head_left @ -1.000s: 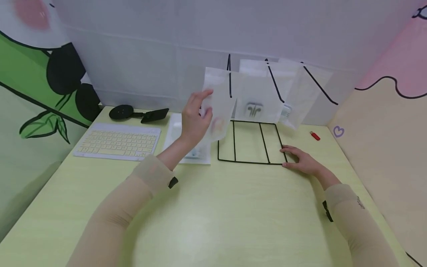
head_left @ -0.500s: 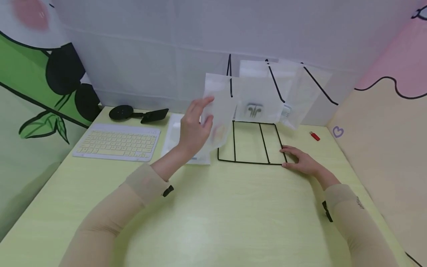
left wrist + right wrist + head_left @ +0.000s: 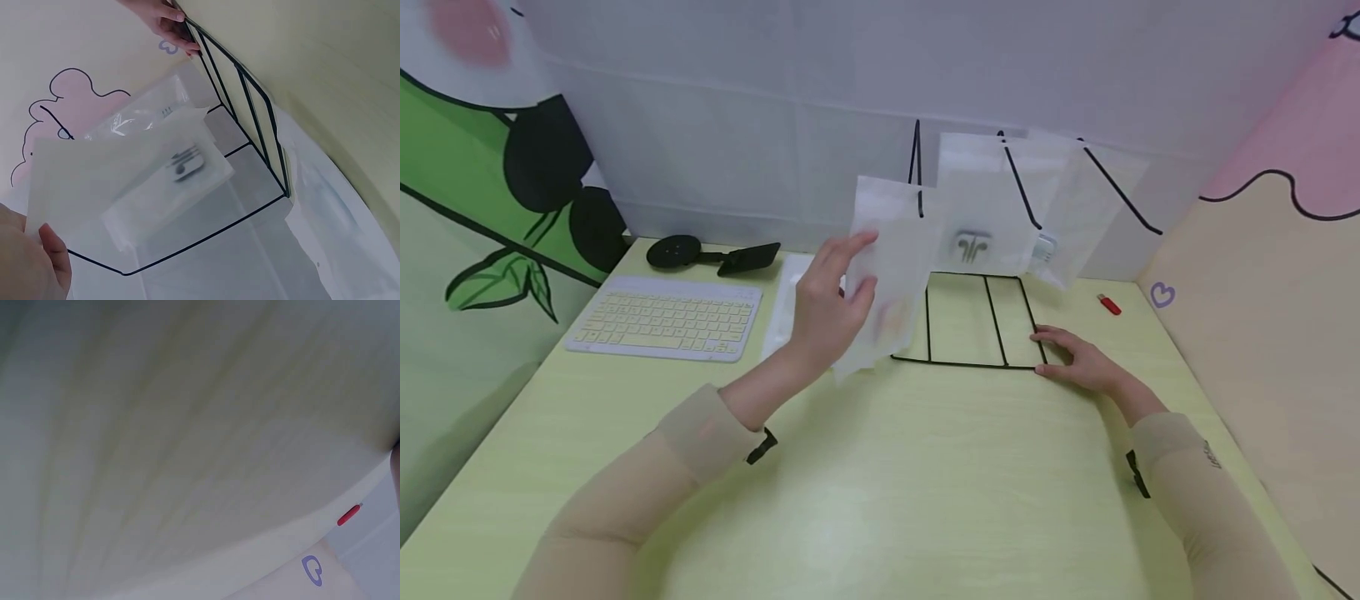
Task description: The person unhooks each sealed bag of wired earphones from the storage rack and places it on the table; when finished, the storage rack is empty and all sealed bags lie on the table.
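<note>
My left hand (image 3: pixel 831 304) pinches the left edge of a white translucent bag (image 3: pixel 887 258) between thumb and fingers. Near its top, the leftmost prong of a black wire display rack (image 3: pixel 955 364) crosses this bag. A blurred pinkish-orange patch shows low in it. In the left wrist view, the pinched bag (image 3: pixel 81 181) overlaps a second bag with earphones (image 3: pixel 187 167). My right hand (image 3: pixel 1078 358) grips the right side of the rack's base, which lies on the table. Behind, the earphones bag (image 3: pixel 973 200) hangs on the middle prong and another bag (image 3: pixel 1093 183) on the right prong.
Partly hidden behind my left hand, a flat white package (image 3: pixel 786 300) lies on the table. A white keyboard (image 3: pixel 666 321) and a black folding stand (image 3: pixel 711 254) are at the left. A red USB stick (image 3: pixel 1108 305) lies far right. A curtain-like wall stands close behind the rack.
My left hand has moved down and toward me, drawing the bag along the left prong toward its tip. The right hand and the rack stay in place.
</note>
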Tool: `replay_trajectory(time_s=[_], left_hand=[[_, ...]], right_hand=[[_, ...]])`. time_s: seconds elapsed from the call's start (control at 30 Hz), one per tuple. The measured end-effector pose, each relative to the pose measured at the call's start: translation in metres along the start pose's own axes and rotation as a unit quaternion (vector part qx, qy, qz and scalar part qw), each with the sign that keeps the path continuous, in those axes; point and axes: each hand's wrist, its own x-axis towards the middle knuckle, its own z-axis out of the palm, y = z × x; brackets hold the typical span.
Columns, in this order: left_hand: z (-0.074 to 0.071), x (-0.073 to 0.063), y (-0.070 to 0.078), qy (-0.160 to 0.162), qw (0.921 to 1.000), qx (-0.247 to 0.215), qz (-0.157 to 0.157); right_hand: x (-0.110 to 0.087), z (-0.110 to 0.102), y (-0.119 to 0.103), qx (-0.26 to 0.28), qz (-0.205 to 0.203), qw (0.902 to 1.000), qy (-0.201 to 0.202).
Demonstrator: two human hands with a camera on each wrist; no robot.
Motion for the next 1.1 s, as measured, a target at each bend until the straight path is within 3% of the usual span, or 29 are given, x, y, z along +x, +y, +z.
replay_trajectory(time_s=[0.67, 1.1], left_hand=[[-0.029, -0.016, 0.021, -0.026, 0.9994, -0.022, 0.002], [-0.061, -0.029, 0.025, -0.051, 0.9978, -0.031, -0.028]], right_hand=[[0.002, 0.0, 0.005, 0.0, 0.012, 0.9999, -0.006], [0.003, 0.001, 0.008, 0.001, 0.008, 0.9999, -0.009]])
